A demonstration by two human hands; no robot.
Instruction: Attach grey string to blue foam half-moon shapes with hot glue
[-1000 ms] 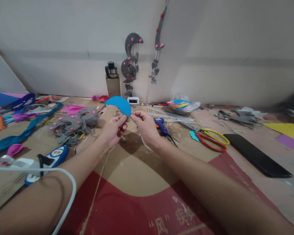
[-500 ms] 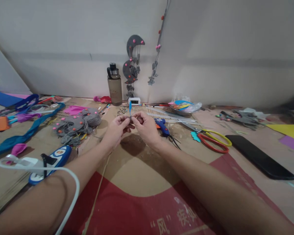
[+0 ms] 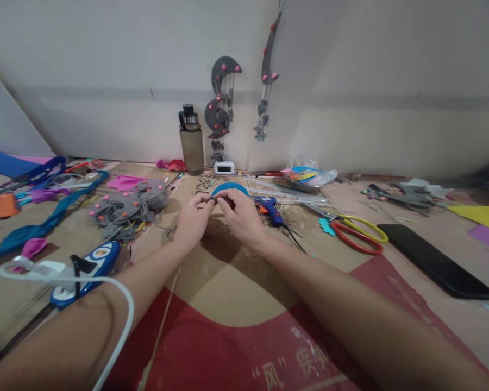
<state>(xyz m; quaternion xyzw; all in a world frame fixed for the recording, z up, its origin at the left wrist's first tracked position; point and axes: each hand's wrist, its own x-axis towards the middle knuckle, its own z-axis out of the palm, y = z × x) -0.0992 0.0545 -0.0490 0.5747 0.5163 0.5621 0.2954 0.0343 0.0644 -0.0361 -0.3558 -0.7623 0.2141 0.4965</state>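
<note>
A blue crescent-shaped foam piece shows just above my fingertips, over the cardboard floor. My left hand and my right hand meet at its near end, both with fingers pinched together on it. A small grey bit sits between the fingertips; I cannot make out what it is. A thin string runs from under my left wrist toward the near edge.
A blue glue gun lies just right of my right hand, red-and-yellow scissors and a black flat slab further right. Grey yarn and felt pieces lie left. A bottle and hanging grey moon mobiles stand by the wall.
The blue crescent turned from broad face, to edge-on, to lying low and curved above my fingers. Both hands stayed pinched together and sank slightly.
</note>
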